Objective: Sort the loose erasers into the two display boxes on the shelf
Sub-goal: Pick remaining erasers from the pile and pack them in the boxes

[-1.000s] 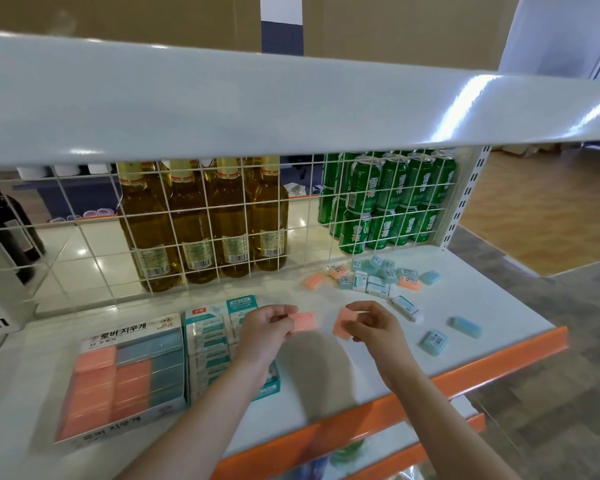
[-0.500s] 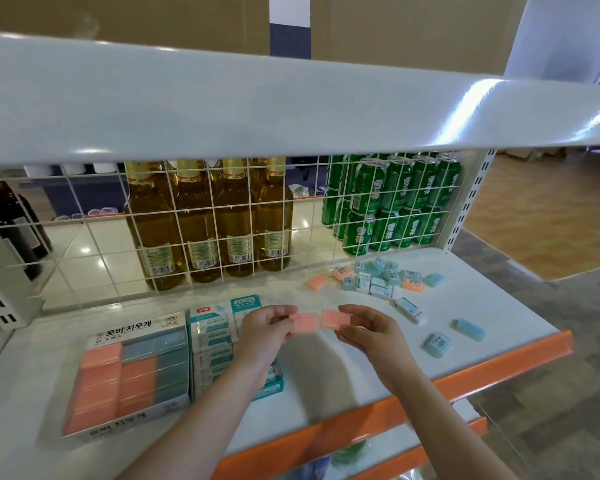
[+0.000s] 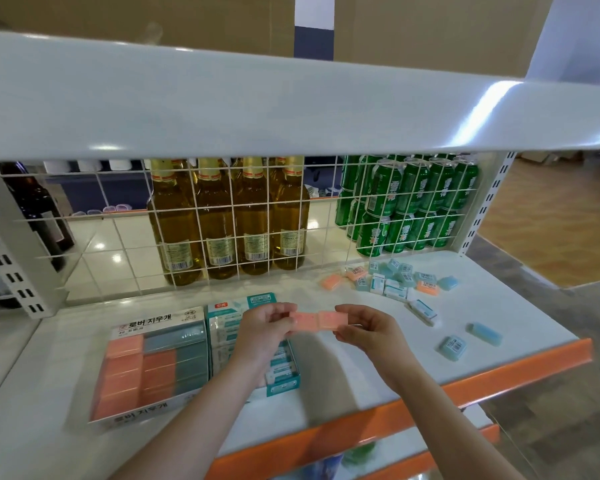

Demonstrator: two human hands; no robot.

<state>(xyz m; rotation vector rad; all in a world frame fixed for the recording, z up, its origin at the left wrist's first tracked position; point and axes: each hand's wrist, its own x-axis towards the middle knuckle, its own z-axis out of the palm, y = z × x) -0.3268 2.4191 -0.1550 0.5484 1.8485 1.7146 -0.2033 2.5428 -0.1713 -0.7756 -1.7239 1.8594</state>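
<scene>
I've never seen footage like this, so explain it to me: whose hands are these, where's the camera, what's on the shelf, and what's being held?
No machine here: a person wears a camera on the head, looking down at their own hands. The left hand and right hand each pinch a pink eraser, end to end. On the white shelf sit a box of pink and grey erasers, a teal box, and a loose pile of erasers. Bottles and green cans stand behind the wire grid.
</scene>
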